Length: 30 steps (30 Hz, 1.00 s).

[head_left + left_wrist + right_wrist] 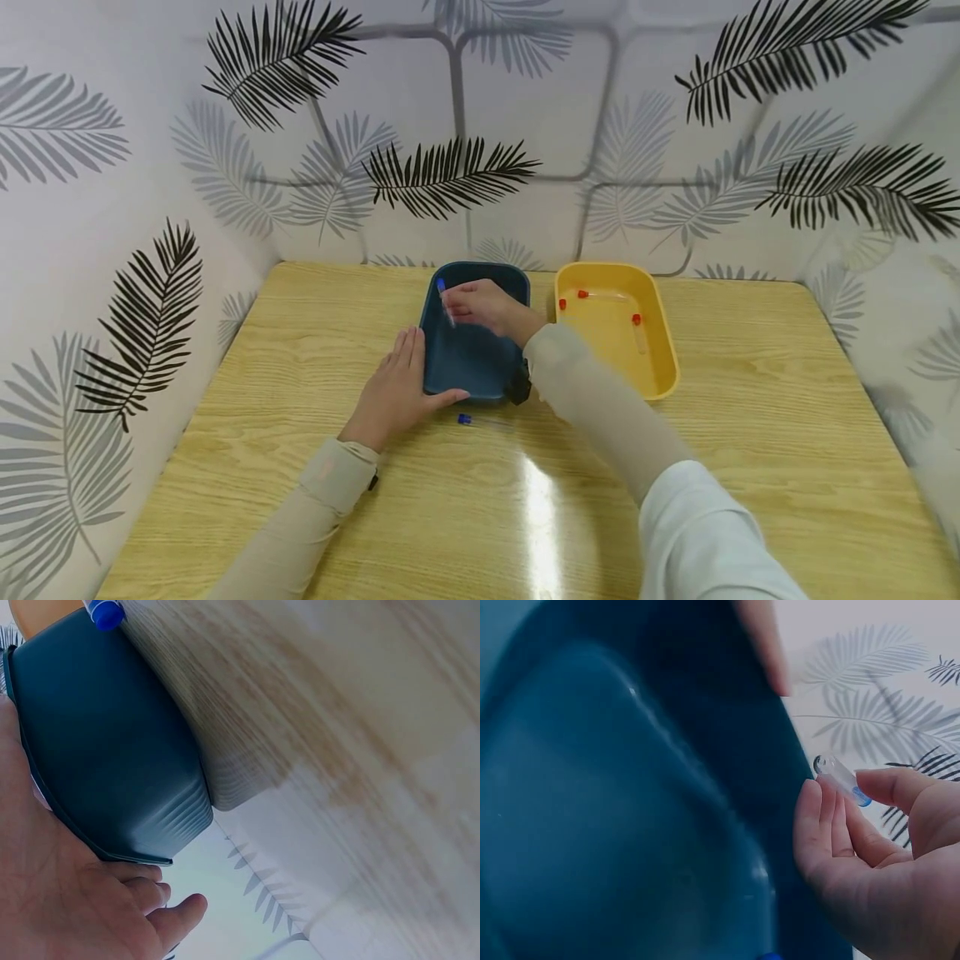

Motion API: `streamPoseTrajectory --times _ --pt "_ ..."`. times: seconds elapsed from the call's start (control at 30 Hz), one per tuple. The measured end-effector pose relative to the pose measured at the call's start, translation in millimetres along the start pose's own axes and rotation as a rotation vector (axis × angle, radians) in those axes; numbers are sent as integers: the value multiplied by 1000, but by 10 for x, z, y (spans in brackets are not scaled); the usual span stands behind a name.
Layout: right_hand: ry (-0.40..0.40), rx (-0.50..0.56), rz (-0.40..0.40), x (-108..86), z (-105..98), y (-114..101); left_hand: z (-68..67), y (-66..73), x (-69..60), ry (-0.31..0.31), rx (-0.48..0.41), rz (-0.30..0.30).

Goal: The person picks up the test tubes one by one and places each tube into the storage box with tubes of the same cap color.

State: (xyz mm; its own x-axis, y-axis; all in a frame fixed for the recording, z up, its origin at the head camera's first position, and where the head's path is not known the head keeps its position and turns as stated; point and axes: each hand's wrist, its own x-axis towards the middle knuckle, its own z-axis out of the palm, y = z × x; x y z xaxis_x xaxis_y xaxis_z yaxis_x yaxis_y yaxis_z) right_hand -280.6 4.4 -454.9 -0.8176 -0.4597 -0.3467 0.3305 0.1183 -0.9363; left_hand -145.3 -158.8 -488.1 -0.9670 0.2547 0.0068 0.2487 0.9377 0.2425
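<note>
Over the dark blue bin, my right hand pinches a clear test tube with a blue cap between thumb and fingers. The tube stands tilted, cap end up in the head view. My left hand rests against the bin's near left corner, fingers straight along the left side and thumb spread toward the front rim. Part of that hand is behind the bin's rim in the left wrist view. Another blue-capped test tube lies on the table just in front of the bin. A blue cap peeks in at the right wrist view's lower edge.
A yellow bin stands right of the blue one, with red-capped tubes lying in it. Both are on a wood-grain table near its back edge. A leaf-patterned backdrop rises behind and at both sides.
</note>
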Motion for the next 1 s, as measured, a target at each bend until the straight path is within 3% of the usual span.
streamPoseTrajectory --times 0.5,0.67,1.0 --pt "-3 16 97 99 47 308 36 -15 7 3 -3 -7" --pt "1 2 96 113 50 379 36 -12 9 -3 -5 -7" --pt "4 -154 54 110 74 425 25 -7 -9 -22 -13 -24"
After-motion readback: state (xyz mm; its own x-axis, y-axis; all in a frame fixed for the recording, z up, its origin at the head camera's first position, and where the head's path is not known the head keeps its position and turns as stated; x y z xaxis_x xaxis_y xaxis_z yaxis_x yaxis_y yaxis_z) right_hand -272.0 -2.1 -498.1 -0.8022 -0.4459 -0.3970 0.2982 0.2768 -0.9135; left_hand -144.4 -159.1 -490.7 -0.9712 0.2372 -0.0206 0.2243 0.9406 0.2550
